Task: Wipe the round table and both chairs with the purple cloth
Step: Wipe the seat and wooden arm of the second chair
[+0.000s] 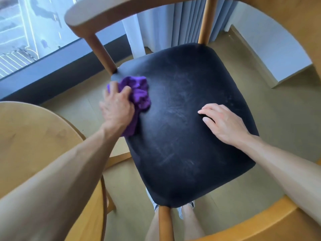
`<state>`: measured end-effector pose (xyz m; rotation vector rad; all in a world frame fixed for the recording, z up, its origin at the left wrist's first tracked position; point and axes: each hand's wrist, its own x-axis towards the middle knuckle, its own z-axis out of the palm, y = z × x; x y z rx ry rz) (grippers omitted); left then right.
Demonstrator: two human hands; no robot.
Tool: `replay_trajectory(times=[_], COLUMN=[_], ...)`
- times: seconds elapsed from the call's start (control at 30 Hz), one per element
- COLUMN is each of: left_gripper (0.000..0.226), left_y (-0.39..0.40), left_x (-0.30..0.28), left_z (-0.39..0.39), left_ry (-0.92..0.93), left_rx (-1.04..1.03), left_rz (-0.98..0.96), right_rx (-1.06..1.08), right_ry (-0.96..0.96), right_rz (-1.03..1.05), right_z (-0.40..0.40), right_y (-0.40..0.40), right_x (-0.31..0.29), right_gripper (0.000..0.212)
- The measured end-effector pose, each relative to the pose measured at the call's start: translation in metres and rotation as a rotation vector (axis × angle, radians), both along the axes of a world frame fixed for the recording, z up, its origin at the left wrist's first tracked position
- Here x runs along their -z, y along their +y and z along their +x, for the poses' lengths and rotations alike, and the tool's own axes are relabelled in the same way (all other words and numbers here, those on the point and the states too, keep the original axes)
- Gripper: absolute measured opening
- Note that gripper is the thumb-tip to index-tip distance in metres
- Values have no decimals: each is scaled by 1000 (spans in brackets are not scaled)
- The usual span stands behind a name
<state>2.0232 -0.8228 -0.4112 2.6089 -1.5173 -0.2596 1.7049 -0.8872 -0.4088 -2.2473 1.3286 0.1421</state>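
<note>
At centre left of the frame, the left hand [118,105] grips the cloth [139,91], a bunched purple wad, with fingers curled over its top and thumb side wrapped around it. The cloth presses on the left edge of the seat [182,136], just below the point where a wooden post [100,51] of the chair back meets the cushion; a tail of the cloth hangs under the wrist over the seat edge. The hand is slightly blurred.

At centre right, the right hand [224,122] lies on the seat with fingers loosely spread and nearly straight, fingertips pointing toward the frame's left, holding nothing. It sits well apart from the cloth, with bare black cushion between them.

The seat is black, with faint pale streaks across its surface. The chair [206,20] has a light wooden frame whose curved backrest [121,9] arcs across the top of the frame and down the right side.

At lower left, the rounded edge of the table [34,136] shows beneath the left forearm, near the seat but not touching it. Below the seat, the person's legs and shoes appear on the floor [286,119]. A window [26,32] fills the upper left, and a curtain [173,23] hangs behind the chair.
</note>
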Motion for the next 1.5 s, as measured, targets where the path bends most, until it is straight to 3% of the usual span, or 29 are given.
replay_trajectory(times=[0.07, 0.13, 0.27, 0.37, 0.47, 0.53, 0.67, 0.83, 0.93, 1.13, 1.27, 1.4, 1.5], left_gripper=[26, 37, 36, 32, 32, 33, 36, 35, 36, 33, 33, 41, 43], left_y=[-15, -18, -6, 11, -4, -27, -80, -101, -108, -107, -128, -151, -162], left_x=[-1, -1, -4, -4, 2, 4, -1, -2, -6, -9, -5, -8, -9], left_z=[-7, -31, -99, -159, -139, -88, 23, 9, -47, -185, -131, -25, 4], left_ry=[69, 98, 187, 248, 203, 125, 88, 38, 89, 248, 249, 198, 93], left_rx=[-248, -288, -21, 383, 554, 486, -61, -242, -78, 583, 799, 485, 196], left_rz=[44, 108, 67, 122, 88, 43, 47, 101, 63, 125, 96, 57, 99], right_rx=[5, -5, -3, -4, -10, 3, 34, 55, 60, 131, 64, 113, 197], right_ry=[12, 21, 20, 34, 18, 8, 14, -11, -37, -3, -29, -45, -88], right_rz=[2, 8, 16, 11, -8, -5, 19, 47, 55, 17, 30, 48, 74], right_z=[1, 2, 3, 2, 0, 0, 2, 3, 5, 5, 3, 5, 6], right_y=[-1, -1, -3, -4, -3, -2, -3, -6, -6, -5, -5, -3, -7], right_x=[-2, -2, -3, -3, -2, -1, -1, -2, -3, -4, -6, -7, -7], right_gripper=[31, 31, 30, 29, 32, 35, 35, 35, 35, 25, 34, 33, 28])
